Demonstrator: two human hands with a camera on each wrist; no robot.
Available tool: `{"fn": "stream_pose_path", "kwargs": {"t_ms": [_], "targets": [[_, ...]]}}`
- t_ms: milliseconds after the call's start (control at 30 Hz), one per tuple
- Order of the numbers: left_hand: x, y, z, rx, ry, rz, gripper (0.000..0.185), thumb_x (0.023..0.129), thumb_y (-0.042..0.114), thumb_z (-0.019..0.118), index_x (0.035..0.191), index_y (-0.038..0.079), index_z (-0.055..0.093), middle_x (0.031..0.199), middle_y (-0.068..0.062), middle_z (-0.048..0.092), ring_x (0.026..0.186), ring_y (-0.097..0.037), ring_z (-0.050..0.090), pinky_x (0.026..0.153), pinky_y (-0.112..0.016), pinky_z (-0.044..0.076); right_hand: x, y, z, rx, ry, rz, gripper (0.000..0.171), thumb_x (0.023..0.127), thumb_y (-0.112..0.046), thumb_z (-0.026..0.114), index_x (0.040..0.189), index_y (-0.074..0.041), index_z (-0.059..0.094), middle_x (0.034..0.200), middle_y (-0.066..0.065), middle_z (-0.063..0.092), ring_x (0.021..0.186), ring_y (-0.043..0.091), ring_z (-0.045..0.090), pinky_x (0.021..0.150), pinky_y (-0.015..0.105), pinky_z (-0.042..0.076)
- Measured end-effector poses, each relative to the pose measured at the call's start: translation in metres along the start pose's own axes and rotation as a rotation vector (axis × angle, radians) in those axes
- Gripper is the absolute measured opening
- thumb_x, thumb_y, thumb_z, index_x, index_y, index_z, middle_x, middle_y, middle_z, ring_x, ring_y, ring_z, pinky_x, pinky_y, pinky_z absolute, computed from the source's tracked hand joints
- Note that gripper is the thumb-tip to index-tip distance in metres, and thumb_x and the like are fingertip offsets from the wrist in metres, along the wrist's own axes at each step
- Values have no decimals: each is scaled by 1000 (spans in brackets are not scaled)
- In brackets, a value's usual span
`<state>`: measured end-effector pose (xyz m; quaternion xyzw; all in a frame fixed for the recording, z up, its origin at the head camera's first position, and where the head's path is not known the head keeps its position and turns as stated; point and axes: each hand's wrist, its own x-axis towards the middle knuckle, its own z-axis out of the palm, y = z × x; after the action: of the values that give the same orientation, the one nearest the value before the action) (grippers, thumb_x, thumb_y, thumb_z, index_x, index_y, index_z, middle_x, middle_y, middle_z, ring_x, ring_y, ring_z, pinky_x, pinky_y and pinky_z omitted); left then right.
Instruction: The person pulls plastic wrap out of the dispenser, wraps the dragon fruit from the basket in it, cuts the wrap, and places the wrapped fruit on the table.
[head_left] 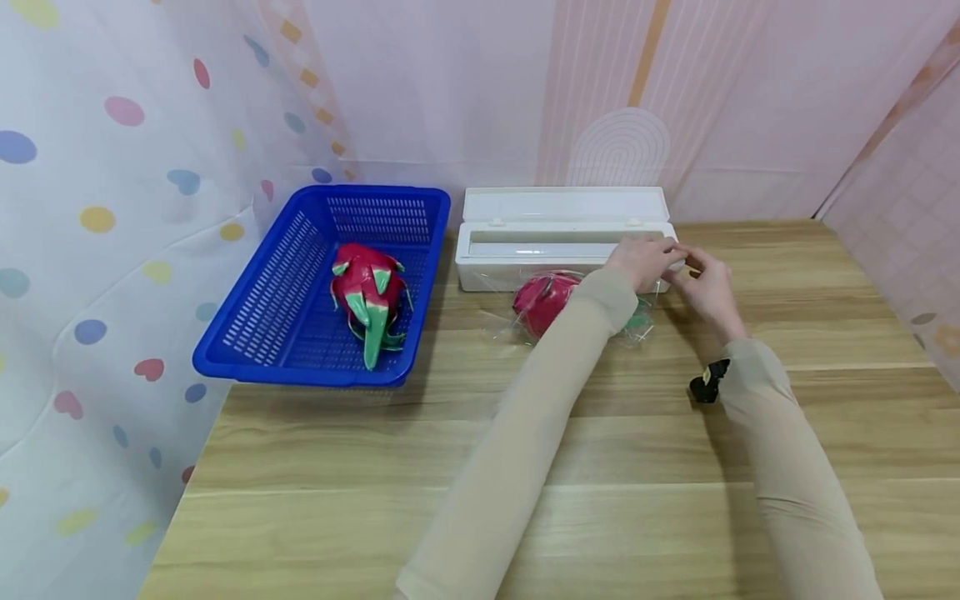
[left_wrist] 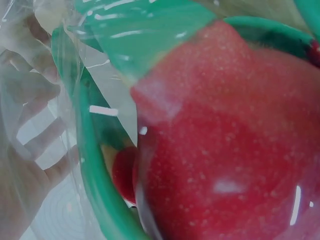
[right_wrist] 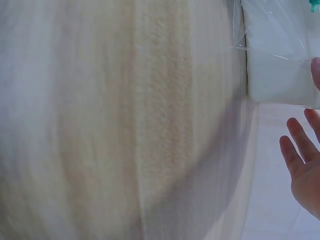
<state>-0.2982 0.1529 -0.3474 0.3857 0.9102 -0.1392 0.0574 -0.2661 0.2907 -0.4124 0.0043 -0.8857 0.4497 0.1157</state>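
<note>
A red and green dragon fruit (head_left: 542, 302) lies in front of a white cling film box (head_left: 487, 271), with clear cling film (head_left: 642, 332) over and around it. My left hand (head_left: 643, 260) reaches across to the box's front right corner, above the fruit's green end. There its fingertips meet those of my right hand (head_left: 708, 292), both pinching at the film. Seen from the left wrist, the red fruit (left_wrist: 215, 140) fills much of the picture and the film covers the left hand (left_wrist: 30, 120). In the right wrist view, film (right_wrist: 275, 30) runs over the box's end near the right thumb.
The box's white lid (head_left: 566, 204) is raised against the back. To the left stands a blue basket (head_left: 300, 375) holding another dragon fruit (head_left: 371, 279). Curtains (head_left: 450, 92) hang close behind and beside the wooden table (head_left: 600, 500).
</note>
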Motion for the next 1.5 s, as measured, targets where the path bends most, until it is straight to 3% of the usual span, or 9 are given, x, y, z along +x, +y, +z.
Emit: {"fn": "stream_pose_path", "kwargs": {"t_ms": [367, 667, 1133, 1267, 1333, 1400, 1433, 1500], "targets": [[-4, 0, -2, 15, -18, -28, 59, 102, 31, 40, 152, 37, 10, 159, 17, 15, 145, -6, 22, 109, -28, 40, 1, 0, -2, -18, -6, 12, 49, 89, -17, 67, 131, 3, 53, 139, 24, 49, 129, 43, 46, 109, 52, 38], [-6, 0, -3, 96, -45, -30, 56, 103, 30, 36, 152, 38, 11, 158, 17, 16, 142, -3, 25, 105, -25, 43, 0, 0, 1, -34, 14, 13, 48, 89, -14, 67, 132, 3, 52, 138, 22, 51, 128, 41, 48, 106, 52, 40], [-10, -3, -9, 35, -122, -84, 58, 98, 52, 30, 151, 40, 10, 158, 21, 12, 144, -2, 22, 112, -31, 34, 0, -3, 0, -42, 18, 41, 48, 87, -15, 69, 131, -1, 54, 138, 17, 52, 131, 36, 47, 107, 52, 40], [-11, -3, -9, 43, -122, -82, 57, 99, 51, 28, 151, 39, 11, 158, 21, 13, 144, -3, 22, 113, -32, 33, 0, -3, 0, -57, 31, 48, 48, 87, -17, 69, 131, -3, 55, 138, 17, 52, 131, 34, 47, 106, 50, 41], [-11, -3, -9, 42, -120, -81, 57, 98, 51, 28, 151, 39, 11, 158, 21, 13, 144, -3, 23, 113, -33, 32, -1, -3, 0, -82, 44, 52, 48, 87, -20, 70, 131, -7, 56, 137, 16, 53, 126, 28, 53, 97, 40, 49], [-11, -4, -9, 36, -114, -80, 57, 98, 51, 28, 151, 39, 12, 158, 21, 14, 143, -4, 24, 113, -33, 32, -1, -3, 1, -98, 54, 52, 48, 86, -23, 70, 131, -9, 56, 135, 16, 53, 94, 17, 68, 73, 26, 54], [-11, -5, -9, 34, -110, -75, 57, 98, 51, 28, 151, 38, 14, 158, 20, 15, 143, -4, 25, 113, -33, 32, -1, -3, 1, -101, 57, 52, 49, 86, -25, 71, 131, -10, 57, 135, 17, 54, 75, 11, 67, 60, 21, 50], [-12, -7, -9, 24, -111, -70, 59, 97, 54, 27, 152, 37, 15, 158, 19, 16, 144, -6, 24, 115, -34, 31, -2, -2, 1, -94, 66, 47, 49, 85, -26, 72, 130, -11, 58, 134, 17, 54, 43, 1, 46, 40, 18, 33]]}}
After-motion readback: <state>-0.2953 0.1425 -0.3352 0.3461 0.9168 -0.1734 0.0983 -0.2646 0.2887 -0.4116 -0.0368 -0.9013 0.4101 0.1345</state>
